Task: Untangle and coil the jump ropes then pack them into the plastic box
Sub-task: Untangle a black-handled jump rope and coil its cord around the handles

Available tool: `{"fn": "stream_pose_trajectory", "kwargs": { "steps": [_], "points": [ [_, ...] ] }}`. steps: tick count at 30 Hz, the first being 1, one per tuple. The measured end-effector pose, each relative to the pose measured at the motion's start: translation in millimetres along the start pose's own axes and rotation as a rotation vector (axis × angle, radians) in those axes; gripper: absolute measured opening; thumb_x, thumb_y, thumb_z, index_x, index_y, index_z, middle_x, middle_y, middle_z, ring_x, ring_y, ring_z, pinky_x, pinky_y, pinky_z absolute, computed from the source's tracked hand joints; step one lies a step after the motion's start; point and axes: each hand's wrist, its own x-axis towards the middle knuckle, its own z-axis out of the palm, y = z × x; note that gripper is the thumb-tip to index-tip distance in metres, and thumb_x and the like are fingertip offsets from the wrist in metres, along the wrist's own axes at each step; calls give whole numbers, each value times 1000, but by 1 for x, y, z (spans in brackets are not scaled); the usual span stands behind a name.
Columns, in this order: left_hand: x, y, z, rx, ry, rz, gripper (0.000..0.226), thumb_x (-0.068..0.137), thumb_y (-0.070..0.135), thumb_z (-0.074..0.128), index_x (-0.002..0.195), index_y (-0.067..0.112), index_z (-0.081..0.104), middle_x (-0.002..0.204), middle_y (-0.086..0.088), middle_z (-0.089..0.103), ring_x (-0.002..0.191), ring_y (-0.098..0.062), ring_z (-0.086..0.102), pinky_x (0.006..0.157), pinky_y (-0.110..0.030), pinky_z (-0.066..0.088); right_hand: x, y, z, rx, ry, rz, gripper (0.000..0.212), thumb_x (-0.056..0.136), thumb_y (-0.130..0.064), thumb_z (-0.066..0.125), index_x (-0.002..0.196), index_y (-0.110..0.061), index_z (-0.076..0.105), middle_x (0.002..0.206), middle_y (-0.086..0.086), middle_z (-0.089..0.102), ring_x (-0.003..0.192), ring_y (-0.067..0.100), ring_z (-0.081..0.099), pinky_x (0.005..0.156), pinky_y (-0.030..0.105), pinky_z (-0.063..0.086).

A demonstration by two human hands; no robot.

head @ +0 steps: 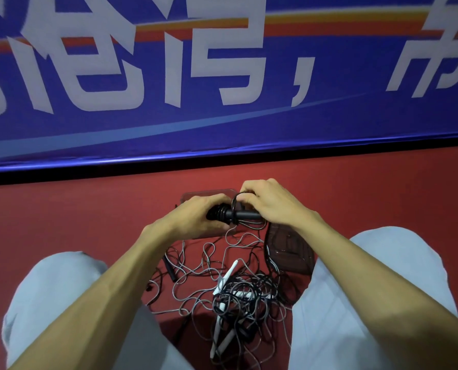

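Setting: looks like an indoor sports hall. Red floor (382,196); long blue banner (329,121) with big white characters and an orange stripe along its edge. Jump ropes (235,289) tangled on floor.

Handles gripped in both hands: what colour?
Black. The jump-rope handles are wrapped with equally black cord; the head view shows it best.

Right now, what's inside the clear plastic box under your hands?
Of the clear plastic box only the far rim shows, red floor through it. The left hand, right hand and the black jump rope they grip cover the rest.
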Motion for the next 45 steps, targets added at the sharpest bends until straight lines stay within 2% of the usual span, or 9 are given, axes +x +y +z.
{"fn": "stream_pose_trajectory", "kwargs": {
  "steps": [11, 14, 18, 20, 25, 29, 33, 42, 45],
  "points": [
    [0, 15, 7, -240, 86, -85, 6, 87, 47, 68, 91, 43, 64, 76, 23, 66, 68, 3, 61, 65, -14, 43, 8, -1, -2, 197, 97, 194, 23, 84, -40, 70, 71, -22, 67, 67, -7, 61, 70, 10, 55, 61, 25, 39],
    [2, 16, 3, -394, 63, -92, 30, 83, 46, 67, 106, 26, 68, 94, -3, 72, 87, -22, 68, 82, -36, 52, 6, 2, -12, 570, 54, 270, 25, 79, -36, 76, 70, -14, 67, 61, -5, 59, 58, 7, 54, 54, 22, 39],
    [0, 19, -5, -665, 93, -130, 8, 95, 17, 60, 100, 15, 66, 74, 5, 69, 64, -4, 62, 56, -14, 45, 9, 10, -17, 1054, 98, 384, 29, 90, -38, 64, 75, -13, 60, 65, 4, 57, 46, 13, 47, 42, 22, 29],
    [-1, 20, -6, -764, 141, -166, 11, 96, 17, 56, 99, 14, 67, 78, 2, 69, 66, -8, 63, 54, -18, 44, 11, 12, -20, 1156, 97, 410, 26, 94, -33, 58, 79, -12, 59, 70, 6, 60, 43, 12, 46, 43, 22, 25],
    [1, 21, -8, -947, 253, -231, 30, 95, 26, 57, 107, -2, 61, 89, -18, 65, 78, -32, 59, 74, -49, 46, 5, 7, -27, 771, -279, 273, 38, 103, -29, 44, 105, 3, 66, 74, 12, 67, 46, 11, 46, 38, 18, 31],
    [1, 23, -15, -1057, 370, -258, 21, 97, 21, 48, 106, 19, 67, 92, -18, 63, 67, -29, 59, 55, -29, 49, -2, 8, -30, 523, -404, 209, 27, 103, -24, 45, 100, -4, 63, 58, 3, 58, 60, 20, 64, 59, 34, 55],
    [1, 14, -18, -1128, 479, -324, 31, 96, 25, 55, 123, 37, 65, 96, -12, 72, 74, -28, 67, 65, -35, 54, -5, 5, -30, 184, -243, 59, 11, 97, -16, 50, 99, -16, 61, 61, -9, 61, 60, 15, 68, 72, 36, 56],
    [5, 8, -11, -881, 524, -409, 25, 93, 27, 65, 112, 12, 66, 88, -13, 73, 59, -16, 67, 49, -27, 53, -6, -1, -28, -296, 48, -355, 22, 97, -9, 46, 109, -23, 58, 91, -8, 54, 84, 17, 56, 69, 36, 48],
    [7, 1, -6, -539, 471, -300, 31, 85, 31, 75, 112, 19, 67, 95, -8, 74, 76, -19, 73, 69, -41, 61, -8, -3, -23, -384, 65, -443, 40, 92, -1, 49, 122, -24, 59, 111, -5, 58, 95, 20, 58, 67, 37, 48]
  ]
}}
